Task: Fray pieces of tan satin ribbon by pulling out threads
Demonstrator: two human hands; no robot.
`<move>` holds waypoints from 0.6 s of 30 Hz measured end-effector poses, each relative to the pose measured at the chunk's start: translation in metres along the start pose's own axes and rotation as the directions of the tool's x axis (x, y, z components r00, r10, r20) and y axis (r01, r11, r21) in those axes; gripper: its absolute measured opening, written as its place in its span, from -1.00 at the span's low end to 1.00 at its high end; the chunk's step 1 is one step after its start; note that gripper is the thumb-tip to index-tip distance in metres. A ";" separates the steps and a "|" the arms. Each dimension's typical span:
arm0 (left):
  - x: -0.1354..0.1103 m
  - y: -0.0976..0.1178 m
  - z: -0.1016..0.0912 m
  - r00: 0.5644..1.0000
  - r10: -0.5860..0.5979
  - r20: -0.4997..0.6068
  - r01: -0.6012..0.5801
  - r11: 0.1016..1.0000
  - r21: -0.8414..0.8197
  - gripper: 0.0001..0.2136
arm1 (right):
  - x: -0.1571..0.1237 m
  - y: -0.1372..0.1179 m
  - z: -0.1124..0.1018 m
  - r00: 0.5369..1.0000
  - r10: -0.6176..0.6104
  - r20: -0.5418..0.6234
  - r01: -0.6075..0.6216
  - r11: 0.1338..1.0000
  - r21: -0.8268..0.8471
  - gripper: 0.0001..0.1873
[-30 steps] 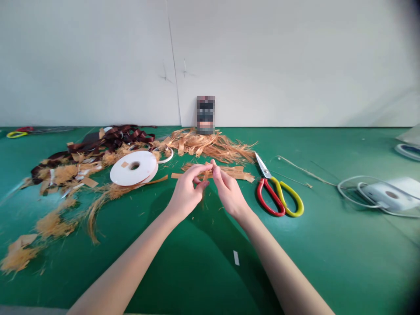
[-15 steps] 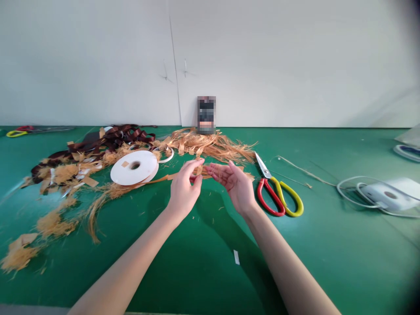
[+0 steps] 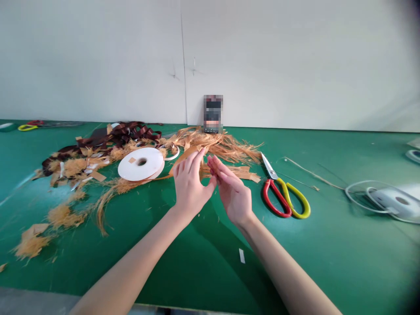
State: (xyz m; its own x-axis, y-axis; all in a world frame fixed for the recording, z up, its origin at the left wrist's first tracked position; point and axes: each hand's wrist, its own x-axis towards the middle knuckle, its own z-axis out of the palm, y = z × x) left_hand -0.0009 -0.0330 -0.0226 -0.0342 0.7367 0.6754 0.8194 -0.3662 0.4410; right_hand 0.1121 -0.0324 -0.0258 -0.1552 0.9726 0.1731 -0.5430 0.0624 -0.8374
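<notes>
My left hand (image 3: 193, 188) is raised over the table, its fingers curled on a wide tan ribbon (image 3: 181, 161) that bows out behind them. The ribbon trails left to a white spool (image 3: 126, 165) lying on its side face. Close beside it, my right hand (image 3: 234, 194) is closed, thumb against its fingers; what it pinches is hidden. Tan frayed strips (image 3: 247, 172) lie behind the hands. Scissors (image 3: 278, 192) with one red and one yellow handle rest to the right of my right hand, blades slightly apart.
Tan fibres (image 3: 226, 144) spread before a pixelated upright device (image 3: 213, 114) at the wall. Brown ribbon (image 3: 124, 135) is heaped at the left, with a second pair of scissors (image 3: 33, 126) beyond. A white device with a cable (image 3: 398, 201) sits right. A white scrap (image 3: 242, 256) lies in front.
My fingers have closed in and the hands have come nearer each other. The tan ribbon now bows up behind my left hand. The whole view has shifted slightly.
</notes>
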 end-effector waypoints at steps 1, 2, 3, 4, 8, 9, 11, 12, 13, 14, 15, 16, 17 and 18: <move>0.000 0.000 0.000 1.000 0.010 -0.005 -0.010 1.000 0.009 -0.45 | 0.000 0.000 0.001 1.000 0.007 0.004 -0.007 1.000 0.003 -0.60; 0.000 0.000 0.000 1.000 0.016 -0.009 -0.016 1.000 0.014 -0.45 | 0.000 0.000 0.002 1.000 0.012 0.008 -0.012 1.000 0.005 -0.60; 0.000 0.000 0.000 1.000 0.016 -0.010 -0.015 1.000 0.015 -0.45 | 0.000 0.001 0.003 1.000 0.012 0.010 -0.012 1.000 0.008 -0.60; 0.000 0.000 0.000 1.000 0.010 -0.012 -0.010 1.000 0.014 -0.45 | 0.000 0.001 0.004 1.000 0.007 0.010 -0.008 1.000 0.008 -0.60; 0.001 0.000 -0.001 0.999 0.021 -0.028 -0.021 1.000 0.024 -0.47 | -0.002 0.003 0.005 0.999 -0.028 -0.023 0.027 0.997 -0.075 -0.60; 0.001 0.001 -0.002 0.999 0.041 -0.030 -0.040 0.999 0.033 -0.48 | -0.003 0.003 0.005 0.999 -0.031 -0.040 0.027 0.993 -0.116 -0.60; 0.002 0.001 -0.003 0.996 0.085 -0.026 -0.084 0.995 0.048 -0.51 | -0.005 0.003 0.005 0.997 -0.037 -0.075 0.023 0.983 -0.184 -0.63; 0.001 0.002 -0.003 0.994 0.105 -0.022 -0.104 0.993 0.051 -0.51 | -0.007 0.002 0.004 0.995 -0.039 -0.087 0.020 0.978 -0.208 -0.65; 0.001 0.002 -0.004 0.992 0.124 -0.020 -0.123 0.991 0.052 -0.52 | -0.008 0.002 0.004 0.995 -0.042 -0.095 0.019 0.973 -0.229 -0.65; 0.001 0.002 -0.004 0.990 0.142 -0.017 -0.141 0.989 0.051 -0.52 | -0.009 0.001 0.004 0.994 -0.042 -0.097 0.017 0.969 -0.247 -0.65; 0.000 0.002 -0.003 0.987 0.158 -0.016 -0.157 0.986 0.050 -0.52 | -0.009 0.000 0.004 0.995 -0.039 -0.094 0.013 0.965 -0.261 -0.65; 0.000 0.001 -0.003 0.985 0.171 -0.016 -0.170 0.984 0.053 -0.52 | -0.009 0.000 0.003 0.995 -0.030 -0.090 0.004 0.963 -0.271 -0.64; -0.001 0.001 -0.002 0.984 0.179 -0.020 -0.178 0.982 0.057 -0.52 | -0.009 -0.001 0.002 0.996 -0.014 -0.084 -0.010 0.961 -0.276 -0.63; -0.001 0.000 -0.002 0.983 0.181 -0.024 -0.180 0.982 0.062 -0.52 | -0.008 -0.001 0.001 0.997 0.002 -0.077 -0.023 0.962 -0.273 -0.61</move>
State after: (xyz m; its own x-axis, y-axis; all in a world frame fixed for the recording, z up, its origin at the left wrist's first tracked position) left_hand -0.0016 -0.0351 -0.0219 0.1013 0.6442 0.7581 0.8463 -0.4564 0.2747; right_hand 0.1129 -0.0410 -0.0255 -0.0928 0.9870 0.1309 -0.2929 0.0986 -0.9511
